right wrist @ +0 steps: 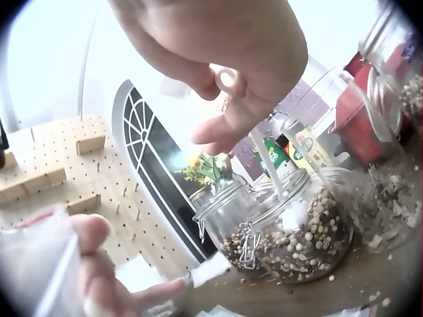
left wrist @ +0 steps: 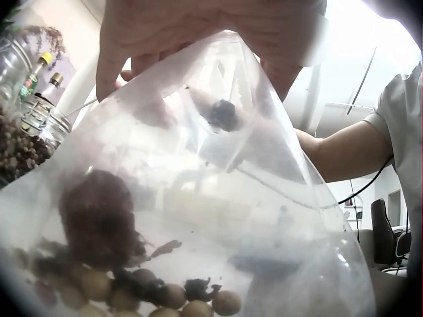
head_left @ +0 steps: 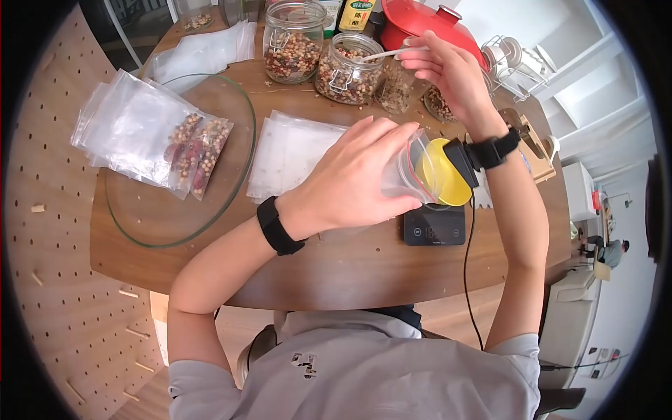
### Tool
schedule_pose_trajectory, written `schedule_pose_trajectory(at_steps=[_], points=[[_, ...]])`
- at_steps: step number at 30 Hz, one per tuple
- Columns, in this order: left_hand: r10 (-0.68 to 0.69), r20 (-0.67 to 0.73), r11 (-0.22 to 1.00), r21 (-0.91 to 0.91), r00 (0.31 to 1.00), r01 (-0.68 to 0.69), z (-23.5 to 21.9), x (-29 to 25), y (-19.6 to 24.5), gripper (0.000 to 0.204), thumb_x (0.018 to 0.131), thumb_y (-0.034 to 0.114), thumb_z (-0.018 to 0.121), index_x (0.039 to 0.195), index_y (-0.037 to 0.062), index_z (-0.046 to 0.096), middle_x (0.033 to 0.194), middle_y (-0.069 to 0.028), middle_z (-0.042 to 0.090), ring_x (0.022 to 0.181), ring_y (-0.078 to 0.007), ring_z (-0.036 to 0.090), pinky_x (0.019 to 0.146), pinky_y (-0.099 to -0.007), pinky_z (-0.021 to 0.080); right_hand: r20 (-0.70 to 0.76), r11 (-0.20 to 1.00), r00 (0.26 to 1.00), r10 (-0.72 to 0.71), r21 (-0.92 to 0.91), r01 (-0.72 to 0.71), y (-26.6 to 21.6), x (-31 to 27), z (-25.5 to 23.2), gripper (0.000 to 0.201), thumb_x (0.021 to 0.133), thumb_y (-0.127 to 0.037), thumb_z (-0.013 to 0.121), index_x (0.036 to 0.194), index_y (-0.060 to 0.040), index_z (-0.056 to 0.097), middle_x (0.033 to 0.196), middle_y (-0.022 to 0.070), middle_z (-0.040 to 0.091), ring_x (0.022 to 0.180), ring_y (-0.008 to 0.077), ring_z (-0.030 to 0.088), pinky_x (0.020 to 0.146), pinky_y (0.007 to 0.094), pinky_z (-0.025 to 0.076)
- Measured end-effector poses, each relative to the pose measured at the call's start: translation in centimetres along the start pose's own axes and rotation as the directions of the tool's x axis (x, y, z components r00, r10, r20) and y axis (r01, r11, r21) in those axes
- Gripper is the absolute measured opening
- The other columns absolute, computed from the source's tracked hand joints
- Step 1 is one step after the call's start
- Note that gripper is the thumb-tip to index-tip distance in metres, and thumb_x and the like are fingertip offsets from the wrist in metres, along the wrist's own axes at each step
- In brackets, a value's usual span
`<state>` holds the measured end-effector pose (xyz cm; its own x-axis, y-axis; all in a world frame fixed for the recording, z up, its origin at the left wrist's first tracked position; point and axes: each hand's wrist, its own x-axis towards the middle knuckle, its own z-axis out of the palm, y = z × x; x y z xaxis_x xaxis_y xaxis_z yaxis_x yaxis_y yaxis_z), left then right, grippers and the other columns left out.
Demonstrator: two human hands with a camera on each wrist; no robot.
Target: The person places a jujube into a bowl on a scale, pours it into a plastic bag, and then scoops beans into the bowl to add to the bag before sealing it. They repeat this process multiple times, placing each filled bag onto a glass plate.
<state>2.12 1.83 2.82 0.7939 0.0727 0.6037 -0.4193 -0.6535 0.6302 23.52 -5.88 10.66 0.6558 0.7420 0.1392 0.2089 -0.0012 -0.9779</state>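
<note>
Finding: scooping appears in hand

The left hand (head_left: 360, 171) grips a part-filled plastic bag (head_left: 404, 171), its mouth facing right in the head view. Beyond stands an open jar (head_left: 348, 85); a white spoon (head_left: 386, 54) has its tip inside, long axis slanting down leftward from the handle. The right hand (head_left: 451, 77), apart from the left, pinches that handle. Next move probably calls for carrying a load level to the bag.

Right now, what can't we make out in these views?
- Lower part of the bag: head view, hidden by the left hand.
- Scale reading: head view, digits too dim and small.
- Dark lump, exact kind: left wrist view, blurred by cloudy plastic.
- Far-right jar: right wrist view, cut off by the right edge.
</note>
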Motion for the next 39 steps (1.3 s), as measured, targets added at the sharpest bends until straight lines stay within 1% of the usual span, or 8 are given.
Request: schedule_pose_trajectory(at_steps=[1,13,19,23,28,33,35,39], points=[[0.000,-0.004,1.000,0.003,1.000,0.000,0.1,0.0,0.0,0.086,0.071,0.020,0.088,0.144,-0.0035,0.049,0.112,-0.0148,0.059,0.106,-0.0303,0.060,0.093,-0.0379,0.050,0.031,0.999,0.999,0.017,0.035,-0.018,0.5,-0.3,-1.1,0.042,0.109,-0.030,0.053,0.124,0.0080,0.062,0.111,0.0177,0.074,0.099,0.0195,0.073,0.087,0.0279,0.058],[-0.012,0.039,1.000,0.010,0.999,0.012,0.2,0.1,0.2,0.090,0.070,0.021,0.090,0.147,-0.0029,0.047,0.117,-0.0154,0.060,0.107,-0.0283,0.062,0.095,-0.0370,0.050,-0.114,0.944,0.993,0.006,0.327,0.032,0.6,-3.5,-2.3,0.042,0.110,-0.025,0.047,0.128,0.0128,0.056,0.125,0.0270,0.067,0.117,0.0310,0.068,0.103,0.0348,0.056],[-0.029,0.054,0.999,0.016,0.998,0.028,0.2,0.1,0.2,0.091,0.070,0.019,0.090,0.148,-0.0015,0.047,0.118,-0.0149,0.059,0.108,-0.0276,0.061,0.096,-0.0369,0.049,-0.187,0.912,0.982,-0.014,0.400,0.089,-0.5,-5.5,-4.0,0.044,0.110,-0.027,0.046,0.129,0.0122,0.055,0.127,0.0275,0.066,0.120,0.0297,0.066,0.107,0.0341,0.052],[-0.028,0.064,0.999,0.026,0.998,0.027,0.2,0.1,0.1,0.091,0.069,0.016,0.090,0.148,0.0000,0.048,0.119,-0.0141,0.059,0.109,-0.0267,0.061,0.096,-0.0365,0.049,-0.245,0.909,0.969,0.009,0.405,0.094,-1.2,-11.0,-7.2,0.049,0.110,-0.030,0.047,0.136,0.0118,0.050,0.131,0.0264,0.064,0.124,0.0263,0.064,0.111,0.0335,0.048],[-0.043,0.065,0.999,0.027,0.997,0.042,0.4,0.0,0.1,0.091,0.069,0.014,0.090,0.149,0.0028,0.048,0.117,-0.0118,0.061,0.107,-0.0258,0.061,0.093,-0.0355,0.049,-0.318,0.906,0.944,0.089,0.420,0.056,2.0,-21.6,-12.4,0.049,0.111,-0.032,0.045,0.137,0.0082,0.052,0.126,0.0226,0.068,0.111,0.0202,0.069,0.094,0.0267,0.055],[-0.032,0.077,0.999,0.013,0.996,0.032,0.5,0.2,0.1,0.092,0.067,0.013,0.089,0.148,0.0018,0.048,0.117,-0.0114,0.062,0.108,-0.0261,0.062,0.092,-0.0363,0.051,-0.335,0.941,0.922,0.193,0.331,-0.077,3.7,-27.5,-11.9,0.042,0.111,-0.028,0.046,0.134,0.0061,0.055,0.113,0.0191,0.073,0.099,0.0173,0.071,0.082,0.0264,0.058],[-0.037,0.081,0.999,0.002,0.996,0.037,0.6,0.2,0.1,0.089,0.067,0.016,0.090,0.144,-0.0029,0.049,0.117,-0.0145,0.060,0.108,-0.0304,0.063,0.093,-0.0397,0.052,-0.279,0.968,0.940,0.194,0.211,-0.137,3.3,-28.1,-11.5,0.038,0.110,-0.025,0.050,0.131,0.0047,0.058,0.108,0.0158,0.073,0.092,0.0145,0.069,0.078,0.0242,0.055],[0.007,0.082,1.000,0.011,0.997,-0.008,0.8,0.1,-0.1,0.089,0.068,0.016,0.090,0.144,-0.0036,0.049,0.118,-0.0151,0.060,0.110,-0.0296,0.063,0.094,-0.0385,0.051,-0.225,0.971,0.959,0.170,-0.130,-0.202,0.0,-27.8,-10.4,0.027,0.105,-0.019,0.059,0.123,-0.0016,0.068,0.095,0.0048,0.071,0.081,0.0063,0.061,0.070,0.0196,0.047]])
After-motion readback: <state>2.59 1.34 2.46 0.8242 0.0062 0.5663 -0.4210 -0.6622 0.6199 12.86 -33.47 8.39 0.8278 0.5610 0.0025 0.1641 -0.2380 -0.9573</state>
